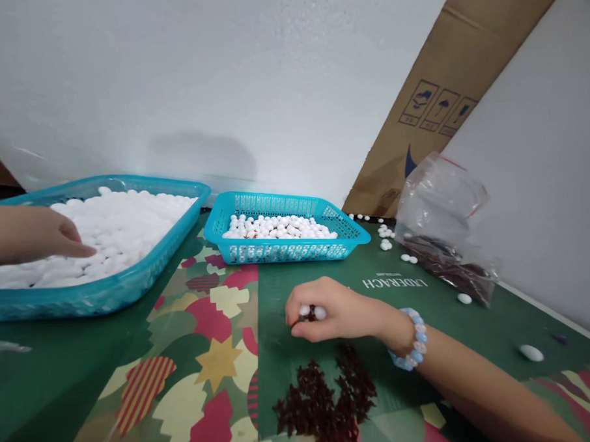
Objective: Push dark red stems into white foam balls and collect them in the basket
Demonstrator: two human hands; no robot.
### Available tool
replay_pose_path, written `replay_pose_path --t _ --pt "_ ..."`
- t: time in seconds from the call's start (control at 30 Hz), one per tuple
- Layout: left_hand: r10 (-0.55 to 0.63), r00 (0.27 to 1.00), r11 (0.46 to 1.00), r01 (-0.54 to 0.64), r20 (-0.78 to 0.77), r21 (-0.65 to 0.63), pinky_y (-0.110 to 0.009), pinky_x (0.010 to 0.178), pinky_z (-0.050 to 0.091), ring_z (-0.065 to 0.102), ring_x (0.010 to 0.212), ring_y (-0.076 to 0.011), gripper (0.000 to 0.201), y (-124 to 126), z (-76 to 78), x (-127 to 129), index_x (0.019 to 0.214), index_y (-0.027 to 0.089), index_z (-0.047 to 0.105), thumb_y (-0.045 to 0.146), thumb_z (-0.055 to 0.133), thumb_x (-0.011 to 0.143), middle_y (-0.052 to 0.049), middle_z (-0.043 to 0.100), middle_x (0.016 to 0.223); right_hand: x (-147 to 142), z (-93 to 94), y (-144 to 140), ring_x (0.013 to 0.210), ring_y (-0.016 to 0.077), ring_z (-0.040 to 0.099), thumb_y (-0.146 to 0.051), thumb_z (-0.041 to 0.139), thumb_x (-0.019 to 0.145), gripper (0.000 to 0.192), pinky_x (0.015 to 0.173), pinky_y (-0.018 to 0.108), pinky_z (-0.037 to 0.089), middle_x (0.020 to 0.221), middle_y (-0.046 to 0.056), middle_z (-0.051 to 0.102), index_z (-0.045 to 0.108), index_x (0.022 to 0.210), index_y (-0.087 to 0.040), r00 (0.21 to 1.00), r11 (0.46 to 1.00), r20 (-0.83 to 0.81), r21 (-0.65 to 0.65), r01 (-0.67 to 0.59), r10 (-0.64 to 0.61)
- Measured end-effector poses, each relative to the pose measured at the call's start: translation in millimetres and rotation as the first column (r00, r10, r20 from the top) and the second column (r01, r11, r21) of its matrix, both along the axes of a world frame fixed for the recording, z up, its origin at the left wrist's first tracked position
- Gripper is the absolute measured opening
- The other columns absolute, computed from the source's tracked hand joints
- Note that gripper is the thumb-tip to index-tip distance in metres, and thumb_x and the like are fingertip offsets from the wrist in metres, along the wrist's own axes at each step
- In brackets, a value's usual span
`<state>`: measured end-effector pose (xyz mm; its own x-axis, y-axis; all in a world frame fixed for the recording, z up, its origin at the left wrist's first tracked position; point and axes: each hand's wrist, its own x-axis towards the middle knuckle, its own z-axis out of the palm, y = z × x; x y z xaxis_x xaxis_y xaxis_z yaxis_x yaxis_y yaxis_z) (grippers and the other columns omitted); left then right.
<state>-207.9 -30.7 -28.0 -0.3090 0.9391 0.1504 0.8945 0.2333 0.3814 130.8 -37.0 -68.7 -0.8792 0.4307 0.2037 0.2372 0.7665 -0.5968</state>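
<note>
White balls [133, 218] in the large basket [166, 269] lie beneath the left hand [36, 234] (grip cannot be determined), whereas the right hand [335, 310], curled around 2 visible balls [320, 312], is just beyond the brown pieces [323, 416] on the desk [278, 277].

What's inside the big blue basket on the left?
White balls lie heaped in the big blue basket, with the left hand over some of them. The floor, and whatever lies beneath the top layer or hidden by the hand, cannot be seen.
</note>
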Motion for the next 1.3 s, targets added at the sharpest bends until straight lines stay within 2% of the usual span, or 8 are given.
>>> replay_pose_path --t 0.1,0.2,0.37,0.53,0.83,1.0,1.17,1.3 --pt "0.078 0.948 0.985 -0.12 -0.307 -0.12 -0.027 0.058 0.024 0.041 0.068 -0.0272 0.05 2.2 30.3 33.4 0.054 0.013 0.046 0.062 0.038 0.048 -0.002 0.034 0.049 -0.6 3.8 -3.7 0.048 0.0046 0.041 -0.016 0.049 0.061 0.008 0.043 0.016 0.032 0.057 -0.001 0.048 0.043 0.056 -0.014 0.98 0.976 -0.189 -0.218 0.016 -0.059" --pt "0.071 0.943 0.989 -0.108 -0.325 -0.098 -0.027 0.057 0.025 0.043 0.063 -0.0246 0.053 -7.5 47.7 75.0 0.068 0.011 0.049 0.06 0.032 0.055 -0.002 0.036 0.048 -1.1 8.2 -5.3 0.048 0.0042 0.04 -0.014 0.05 0.058 0.011 0.042 0.016 0.032 0.056 -0.002 0.046 0.041 0.053 -0.015 0.937 0.941 -0.339 -0.337 -0.039 -0.082" --pt "-0.177 0.98 0.981 0.169 0.089 0.095 -0.02 0.05 0.027 0.042 0.054 -0.0131 0.019 -30.9 43.9 135.1 0.064 0.018 0.056 0.033 0.048 0.056 0.001 0.047 0.052 -4.1 17.7 -4.2 0.05 0.0032 0.042 -0.011 0.055 0.056 0.008 0.046 0.016 0.035 0.056 -0.004 0.046 0.049 0.056 -0.016 0.85 0.907 -0.51 -0.409 -0.105 -0.132" --pt "-0.466 0.601 0.869 0.447 0.649 0.21 -0.015 0.036 0.026 0.035 0.038 -0.0083 0.017 -37.0 24.0 161.1 0.063 0.018 0.055 0.02 0.039 0.058 0.002 0.04 0.038 -11.2 28.9 -6.4 0.042 0.0011 0.038 -0.016 0.059 0.053 0.009 0.038 0.014 0.03 0.054 -0.005 0.046 0.05 0.056 -0.017 0.807 0.835 -0.536 -0.541 -0.101 -0.249" --pt "-0.635 0.282 0.709 0.583 0.719 0.397 -0.013 0.034 0.029 0.038 0.041 -0.006 0.015 -48.3 23.1 166.7 0.07 0.022 0.049 0.022 0.053 0.056 0.003 0.046 0.052 -19.1 39.3 -10.7 0.043 0.0004 0.039 -0.011 0.059 0.051 0.012 0.039 0.013 0.032 0.051 -0.007 0.045 0.05 0.058 -0.016 0.762 0.831 -0.6 -0.534 -0.155 -0.243" --pt "-0.773 0.46 0.635 0.556 0.437 0.536 -0.016 0.036 0.029 0.037 0.041 -0.0074 0.006 -51.9 23.9 175.4 0.061 0.022 0.053 0.02 0.048 0.059 0.002 0.043 0.048 -24.8 41.0 -10.6 0.035 0.0002 0.034 -0.031 0.059 0.055 0.018 0.032 0.012 0.027 0.043 -0.007 0.039 0.05 0.059 -0.016 0.751 0.801 -0.595 -0.578 -0.154 -0.286" --pt "-0.794 0.604 0.443 0.495 0.071 0.747 -0.019 0.049 0.033 0.042 0.055 -0.01 0.017 -58.5 18.1 182.5 0.067 0.026 0.057 0.015 0.044 0.062 0.001 0.049 0.062 -33.6 39.0 -10.8 0.034 0.0008 0.033 -0.048 0.054 0.054 0.033 0.032 0.013 0.027 0.041 -0.007 0.038 0.047 0.057 -0.016 0.729 0.819 -0.626 -0.55 -0.163 -0.275" --pt "-0.77 0.638 0.434 0.51 0.013 0.742 -0.018 0.047 0.032 0.043 0.056 -0.0097 0.018 -61.4 14.1 184.0 0.074 0.027 0.055 0.016 0.045 0.063 0.001 0.05 0.064 -41.5 37.3 -12.2 0.032 0.0018 0.032 -0.058 0.044 0.055 0.042 0.031 0.015 0.027 0.04 -0.006 0.036 0.043 0.052 -0.016 0.671 0.854 -0.672 -0.509 -0.112 -0.313"
